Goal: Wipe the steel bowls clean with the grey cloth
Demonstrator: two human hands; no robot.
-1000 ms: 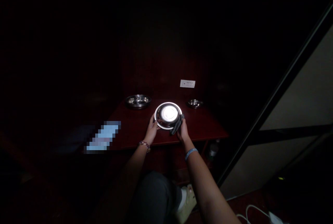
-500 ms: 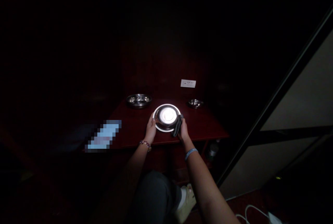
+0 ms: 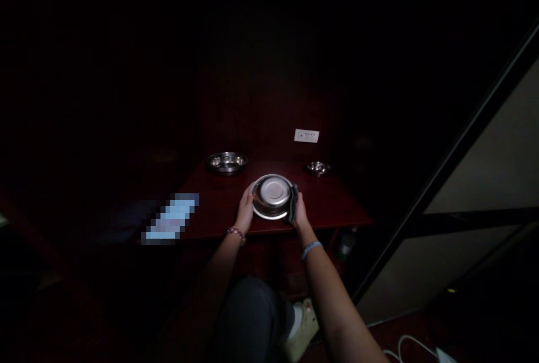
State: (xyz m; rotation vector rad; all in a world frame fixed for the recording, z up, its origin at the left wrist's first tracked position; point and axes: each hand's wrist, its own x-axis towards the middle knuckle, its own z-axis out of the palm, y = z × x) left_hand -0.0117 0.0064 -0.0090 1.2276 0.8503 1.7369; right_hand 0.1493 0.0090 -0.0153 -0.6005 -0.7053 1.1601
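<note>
A shiny steel bowl point(image 3: 274, 191) is held up over the dark red table, its underside turned toward me. My left hand point(image 3: 245, 208) grips its rim on the left side, thumb on the near face. On the right edge my right hand point(image 3: 300, 210) presses a dark grey cloth point(image 3: 293, 205) against the rim. The cloth lies between the fingers and the metal and hides part of that grip.
On the table point(image 3: 202, 205) a wide steel basin point(image 3: 227, 163) stands back left, and a small steel bowl point(image 3: 318, 168) back right. A white socket panel point(image 3: 306, 136) is on the wall. A bottle point(image 3: 346, 244) sits below the tabletop; a pale cable point(image 3: 404, 340) lies lower right.
The bowl has tilted and come slightly lower, and the bright glare on its base has faded. The cloth has shifted a little along the right rim. Both hands keep their hold.
</note>
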